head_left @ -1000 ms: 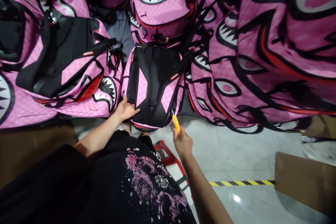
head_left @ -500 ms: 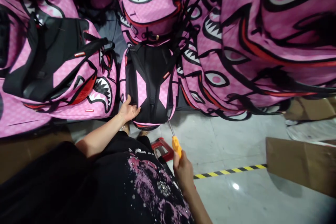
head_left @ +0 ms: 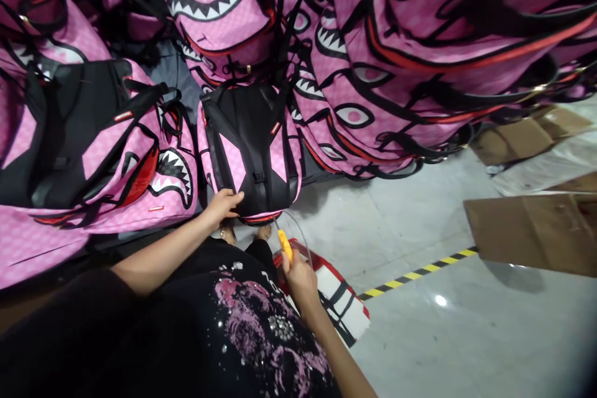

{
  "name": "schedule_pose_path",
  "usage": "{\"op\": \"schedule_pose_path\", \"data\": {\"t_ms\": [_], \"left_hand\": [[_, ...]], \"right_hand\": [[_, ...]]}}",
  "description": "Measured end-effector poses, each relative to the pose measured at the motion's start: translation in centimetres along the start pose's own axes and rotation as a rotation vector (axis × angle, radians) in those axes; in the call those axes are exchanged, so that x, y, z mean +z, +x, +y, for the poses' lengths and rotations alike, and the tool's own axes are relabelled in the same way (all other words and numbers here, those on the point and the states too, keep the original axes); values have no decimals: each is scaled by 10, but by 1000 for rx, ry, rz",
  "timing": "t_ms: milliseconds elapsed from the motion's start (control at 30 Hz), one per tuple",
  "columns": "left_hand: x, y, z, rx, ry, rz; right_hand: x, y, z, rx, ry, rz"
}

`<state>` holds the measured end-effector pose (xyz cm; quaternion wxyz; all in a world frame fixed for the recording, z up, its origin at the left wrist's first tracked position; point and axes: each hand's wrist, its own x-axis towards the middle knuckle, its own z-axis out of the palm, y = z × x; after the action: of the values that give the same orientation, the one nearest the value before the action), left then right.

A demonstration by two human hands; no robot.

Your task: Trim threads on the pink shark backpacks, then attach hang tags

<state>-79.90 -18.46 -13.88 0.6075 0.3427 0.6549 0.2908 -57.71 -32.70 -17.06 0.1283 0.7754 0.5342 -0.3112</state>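
A pink-and-black backpack [head_left: 254, 149] lies back panel up in front of me, its straps on top and its red-trimmed bottom edge toward me. My left hand [head_left: 224, 205] is closed on its near left corner, fingers over the black panel. My right hand [head_left: 301, 280] is wrapped around a yellow-handled tool [head_left: 285, 245] with a thin metal shaft. The tip of that shaft reaches the bottom edge of the backpack, right of its middle; whether it touches I cannot tell.
More pink shark-face backpacks are heaped to the left [head_left: 172, 180] and right [head_left: 354, 115]. A red, white and black object [head_left: 342, 305] is by my right arm. Cardboard [head_left: 527, 230] lies on the floor at right, near yellow-black striped tape [head_left: 420, 273].
The view has shifted, showing more floor on the right. My right hand has brought the tool left and closer to the backpack's bottom edge. My left hand stays at the near left corner.
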Motion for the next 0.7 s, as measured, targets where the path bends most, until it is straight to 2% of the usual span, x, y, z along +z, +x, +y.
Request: {"op": "schedule_pose_path", "data": {"t_ms": [67, 133, 200, 300, 433, 500, 600, 667, 700], "left_hand": [[10, -13, -13, 436, 486, 92], [28, -13, -25, 783, 917, 2], [46, -2, -35, 893, 1248, -105], [61, 19, -43, 878, 1488, -57], [58, 28, -46, 863, 1530, -8], [57, 27, -36, 842, 1457, 2], [60, 15, 2, 820, 1162, 135], [58, -1, 37, 803, 863, 326], [55, -10, 51, 796, 712, 442]], "right_hand": [[1, -1, -1, 6, 20, 1], [1, 1, 1, -25, 46, -6], [-1, 5, 5, -64, 60, -15], [-7, 12, 12, -100, 58, -32], [-10, 17, 17, -168, 99, -57], [-10, 13, 19, -193, 152, -65], [-18, 2, 20, -231, 231, 54], [-32, -9, 17, -306, 276, 209], [-41, -15, 14, -392, 290, 300]]}}
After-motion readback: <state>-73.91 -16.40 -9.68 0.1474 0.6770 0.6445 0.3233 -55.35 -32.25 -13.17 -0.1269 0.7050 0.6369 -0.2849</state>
